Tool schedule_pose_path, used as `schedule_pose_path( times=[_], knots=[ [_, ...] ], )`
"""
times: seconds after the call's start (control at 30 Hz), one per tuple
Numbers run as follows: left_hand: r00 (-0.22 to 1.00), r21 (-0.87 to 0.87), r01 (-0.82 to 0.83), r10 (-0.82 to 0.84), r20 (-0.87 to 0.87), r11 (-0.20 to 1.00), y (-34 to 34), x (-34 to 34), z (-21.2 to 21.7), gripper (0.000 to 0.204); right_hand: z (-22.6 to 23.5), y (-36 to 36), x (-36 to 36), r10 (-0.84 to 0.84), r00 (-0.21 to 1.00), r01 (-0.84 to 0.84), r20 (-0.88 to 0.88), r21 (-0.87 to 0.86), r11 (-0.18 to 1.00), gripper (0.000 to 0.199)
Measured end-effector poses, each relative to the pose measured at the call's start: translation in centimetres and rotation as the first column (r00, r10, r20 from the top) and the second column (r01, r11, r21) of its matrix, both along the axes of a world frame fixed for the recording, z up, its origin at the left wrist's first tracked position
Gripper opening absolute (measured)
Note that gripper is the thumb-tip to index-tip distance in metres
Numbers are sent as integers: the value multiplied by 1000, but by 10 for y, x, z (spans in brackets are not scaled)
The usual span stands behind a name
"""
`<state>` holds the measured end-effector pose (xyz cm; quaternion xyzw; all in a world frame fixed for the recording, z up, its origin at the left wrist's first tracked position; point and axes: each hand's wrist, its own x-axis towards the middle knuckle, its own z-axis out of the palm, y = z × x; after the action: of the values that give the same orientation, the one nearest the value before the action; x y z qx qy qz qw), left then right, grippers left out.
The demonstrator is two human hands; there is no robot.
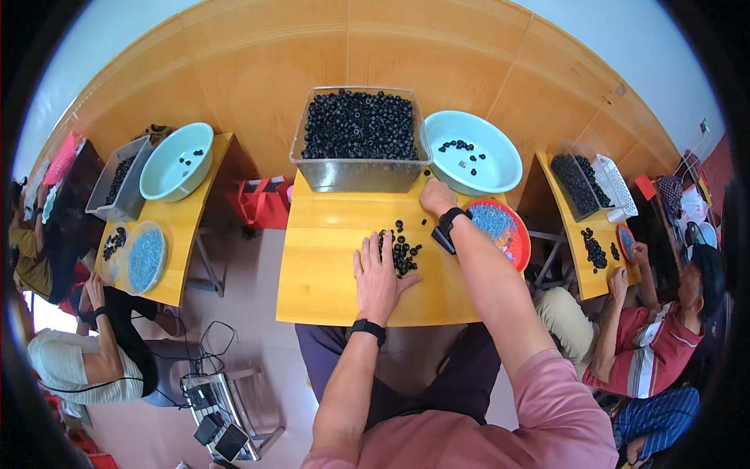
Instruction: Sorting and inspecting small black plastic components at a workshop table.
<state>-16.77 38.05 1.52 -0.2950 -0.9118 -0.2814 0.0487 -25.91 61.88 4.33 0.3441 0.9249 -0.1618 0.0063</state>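
Note:
My left hand (376,281) lies flat on the yellow table (312,266), fingers spread, against the left side of a loose pile of small black ring-shaped parts (405,256). My right hand (437,197) reaches farther forward, between a clear plastic bin (359,178) and a turquoise basin (492,160). Its fingers are curled, and whatever they hold is hidden. A single black part (427,173) shows just past its fingertips. Heaped black parts (359,125) fill the bin; a few lie in the basin. Beside my right forearm, a red-orange round tray (525,252) holds small light-blue pieces (491,221).
Similar tables with bins and basins stand at left and right, each with a person (90,344) or another person (648,336) seated there. A wooden panel (258,62) rises behind my table. A red bag (263,205), a metal stool (226,414) and cables are at left.

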Motion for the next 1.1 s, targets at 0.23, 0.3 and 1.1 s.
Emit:
schedule_pose_path(
  times=[0.23,0.3,1.1],
  knots=[
    [1000,-8,-1,1,-19,1000,0,-3,-4,111,5,-3,8,95,987,-89,-131,54,995,37],
    [1000,-2,0,0,-15,1000,1,-2,-2,111,4,4,-1,71,989,-71,-132,1,997,44],
    [1000,18,-21,21,-13,1000,4,-1,-8,111,-73,-58,63,138,717,-279,-683,-100,955,33]
  ],
)
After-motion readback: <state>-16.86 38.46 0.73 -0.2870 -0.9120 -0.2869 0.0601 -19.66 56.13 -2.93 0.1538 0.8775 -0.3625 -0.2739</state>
